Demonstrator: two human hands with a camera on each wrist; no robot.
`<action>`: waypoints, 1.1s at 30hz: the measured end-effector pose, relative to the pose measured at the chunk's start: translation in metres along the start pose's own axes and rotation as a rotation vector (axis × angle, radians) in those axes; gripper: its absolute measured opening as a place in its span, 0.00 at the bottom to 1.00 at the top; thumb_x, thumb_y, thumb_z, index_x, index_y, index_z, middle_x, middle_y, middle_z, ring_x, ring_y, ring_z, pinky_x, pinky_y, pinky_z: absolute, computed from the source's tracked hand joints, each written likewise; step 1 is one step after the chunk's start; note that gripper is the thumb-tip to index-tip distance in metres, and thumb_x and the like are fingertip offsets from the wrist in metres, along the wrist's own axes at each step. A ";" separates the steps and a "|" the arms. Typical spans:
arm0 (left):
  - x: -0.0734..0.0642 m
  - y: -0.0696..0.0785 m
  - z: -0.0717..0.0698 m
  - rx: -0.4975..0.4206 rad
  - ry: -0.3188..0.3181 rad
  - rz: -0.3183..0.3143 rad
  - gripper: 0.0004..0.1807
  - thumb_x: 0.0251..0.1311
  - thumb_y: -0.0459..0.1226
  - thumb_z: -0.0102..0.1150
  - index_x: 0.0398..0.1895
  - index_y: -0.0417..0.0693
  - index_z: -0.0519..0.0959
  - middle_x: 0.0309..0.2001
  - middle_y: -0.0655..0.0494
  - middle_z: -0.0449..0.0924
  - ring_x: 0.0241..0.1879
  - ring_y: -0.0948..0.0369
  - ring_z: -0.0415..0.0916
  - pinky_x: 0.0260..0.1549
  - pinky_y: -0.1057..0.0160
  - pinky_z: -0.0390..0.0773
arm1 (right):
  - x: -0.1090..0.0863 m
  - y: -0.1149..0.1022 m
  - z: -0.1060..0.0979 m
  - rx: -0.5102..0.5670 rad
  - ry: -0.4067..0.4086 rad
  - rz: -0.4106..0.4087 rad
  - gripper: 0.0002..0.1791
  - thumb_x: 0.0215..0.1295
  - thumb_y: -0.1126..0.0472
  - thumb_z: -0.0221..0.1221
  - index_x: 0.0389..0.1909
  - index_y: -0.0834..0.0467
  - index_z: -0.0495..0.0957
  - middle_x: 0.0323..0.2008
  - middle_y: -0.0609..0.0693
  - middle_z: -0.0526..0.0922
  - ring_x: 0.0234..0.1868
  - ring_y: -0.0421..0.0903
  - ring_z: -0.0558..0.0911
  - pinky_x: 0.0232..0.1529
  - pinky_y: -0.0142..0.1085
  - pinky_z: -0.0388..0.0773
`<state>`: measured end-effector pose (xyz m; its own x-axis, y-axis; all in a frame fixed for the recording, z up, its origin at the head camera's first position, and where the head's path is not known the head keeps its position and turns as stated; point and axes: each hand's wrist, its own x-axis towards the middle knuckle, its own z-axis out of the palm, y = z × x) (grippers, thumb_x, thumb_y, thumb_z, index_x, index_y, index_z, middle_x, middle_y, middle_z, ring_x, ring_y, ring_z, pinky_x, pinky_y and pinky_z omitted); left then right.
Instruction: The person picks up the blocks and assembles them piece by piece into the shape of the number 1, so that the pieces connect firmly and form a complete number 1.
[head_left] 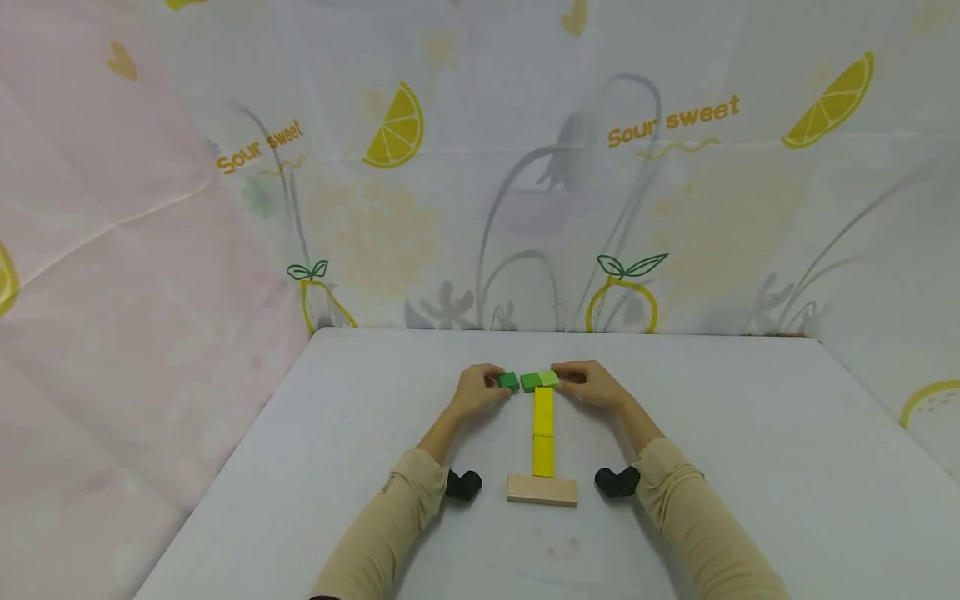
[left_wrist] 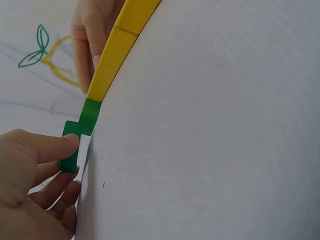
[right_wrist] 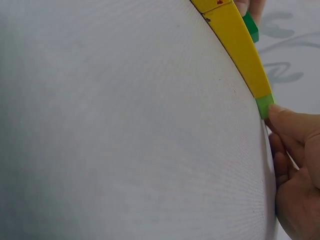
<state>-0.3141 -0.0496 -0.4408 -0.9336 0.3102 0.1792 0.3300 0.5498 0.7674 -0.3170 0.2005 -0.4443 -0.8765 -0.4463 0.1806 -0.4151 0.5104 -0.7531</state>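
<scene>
My left hand (head_left: 476, 389) pinches a dark green block (head_left: 508, 382) between thumb and fingers. In the left wrist view this green block is close beside the row's green block (left_wrist: 90, 116); the head view shows a small gap between them. My right hand (head_left: 592, 385) pinches the light green block (head_left: 549, 378), thumb on its near side in the right wrist view. That block sits against a mid-green block (head_left: 530, 382). Below these two, a pair of yellow blocks (head_left: 543, 411) lies end to end in a line toward me.
A plain wooden block (head_left: 542, 490) lies crosswise at the near end of the yellow line. Black wrist-worn devices (head_left: 463, 486) jut inward from both cuffs. The white tabletop (head_left: 300, 492) meets a lemon-printed cloth (head_left: 465, 208) at its far edge.
</scene>
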 end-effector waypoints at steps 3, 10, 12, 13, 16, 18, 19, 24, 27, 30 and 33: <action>0.001 0.001 0.002 0.002 -0.005 -0.013 0.18 0.50 0.30 0.64 0.46 0.31 0.79 0.39 0.42 0.79 0.39 0.53 0.73 0.40 0.58 0.74 | 0.001 0.001 0.001 -0.007 0.007 -0.017 0.20 0.63 0.67 0.57 0.54 0.73 0.73 0.52 0.67 0.77 0.52 0.61 0.76 0.53 0.50 0.72; 0.001 0.001 0.005 0.032 -0.001 0.010 0.17 0.50 0.31 0.64 0.45 0.31 0.79 0.39 0.42 0.79 0.39 0.53 0.73 0.41 0.57 0.74 | -0.002 -0.004 0.000 -0.012 0.011 -0.022 0.20 0.63 0.68 0.57 0.53 0.74 0.73 0.51 0.67 0.77 0.52 0.61 0.76 0.53 0.49 0.72; 0.002 0.000 0.006 0.039 -0.001 0.008 0.17 0.50 0.31 0.64 0.45 0.31 0.79 0.40 0.42 0.79 0.39 0.53 0.73 0.41 0.57 0.74 | -0.002 -0.004 0.000 -0.009 0.010 -0.019 0.20 0.63 0.68 0.57 0.53 0.74 0.73 0.51 0.68 0.77 0.51 0.61 0.76 0.52 0.49 0.72; 0.002 -0.001 0.006 0.041 0.000 0.009 0.18 0.50 0.30 0.64 0.45 0.31 0.79 0.40 0.42 0.79 0.39 0.53 0.73 0.41 0.57 0.74 | 0.000 0.002 0.002 -0.012 0.011 -0.019 0.20 0.63 0.67 0.57 0.54 0.73 0.73 0.51 0.67 0.78 0.51 0.60 0.77 0.52 0.48 0.73; 0.003 -0.001 0.007 0.050 0.000 0.013 0.18 0.50 0.31 0.65 0.45 0.31 0.79 0.40 0.41 0.80 0.39 0.53 0.74 0.42 0.57 0.75 | 0.000 0.002 0.002 -0.010 0.009 -0.021 0.20 0.63 0.67 0.57 0.53 0.73 0.73 0.51 0.67 0.77 0.51 0.60 0.77 0.52 0.48 0.73; 0.003 -0.001 0.008 0.051 -0.003 0.013 0.18 0.50 0.30 0.65 0.45 0.31 0.79 0.41 0.41 0.80 0.40 0.52 0.74 0.42 0.57 0.75 | -0.001 0.001 0.003 -0.008 0.010 -0.018 0.20 0.63 0.67 0.57 0.53 0.74 0.73 0.51 0.68 0.77 0.51 0.61 0.76 0.52 0.49 0.73; 0.003 -0.001 0.008 0.053 -0.003 0.015 0.18 0.50 0.31 0.65 0.45 0.31 0.80 0.41 0.41 0.80 0.40 0.52 0.74 0.42 0.57 0.75 | -0.001 0.000 0.003 -0.014 0.011 -0.021 0.20 0.63 0.67 0.57 0.53 0.74 0.72 0.51 0.68 0.77 0.52 0.61 0.76 0.53 0.50 0.72; 0.005 -0.001 0.009 0.060 -0.004 0.007 0.18 0.49 0.31 0.66 0.45 0.33 0.80 0.42 0.41 0.80 0.41 0.51 0.74 0.43 0.56 0.75 | -0.006 -0.019 0.000 -0.002 0.013 -0.029 0.19 0.63 0.72 0.55 0.53 0.79 0.70 0.51 0.72 0.75 0.52 0.66 0.75 0.53 0.55 0.70; 0.006 -0.001 0.009 0.063 -0.004 0.003 0.18 0.49 0.32 0.66 0.45 0.34 0.80 0.43 0.42 0.80 0.42 0.51 0.75 0.43 0.56 0.75 | -0.010 -0.035 -0.004 0.017 0.002 -0.025 0.19 0.62 0.74 0.54 0.52 0.81 0.69 0.50 0.75 0.74 0.52 0.68 0.74 0.53 0.57 0.69; 0.006 -0.001 0.010 0.061 -0.002 -0.001 0.18 0.49 0.32 0.66 0.45 0.34 0.80 0.43 0.42 0.80 0.42 0.51 0.75 0.43 0.56 0.75 | -0.011 -0.039 -0.006 0.023 -0.006 -0.022 0.19 0.62 0.74 0.54 0.52 0.81 0.69 0.50 0.76 0.73 0.52 0.69 0.73 0.53 0.57 0.69; 0.006 0.000 0.010 0.051 0.000 0.001 0.18 0.49 0.32 0.66 0.45 0.33 0.80 0.43 0.41 0.80 0.43 0.50 0.75 0.43 0.55 0.75 | -0.007 -0.026 -0.002 0.004 0.000 -0.024 0.19 0.63 0.73 0.54 0.52 0.80 0.69 0.51 0.74 0.74 0.52 0.67 0.73 0.53 0.56 0.70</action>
<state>-0.3182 -0.0403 -0.4459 -0.9334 0.3103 0.1801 0.3375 0.5886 0.7346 -0.3001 0.1920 -0.4248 -0.8664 -0.4583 0.1981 -0.4345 0.4967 -0.7513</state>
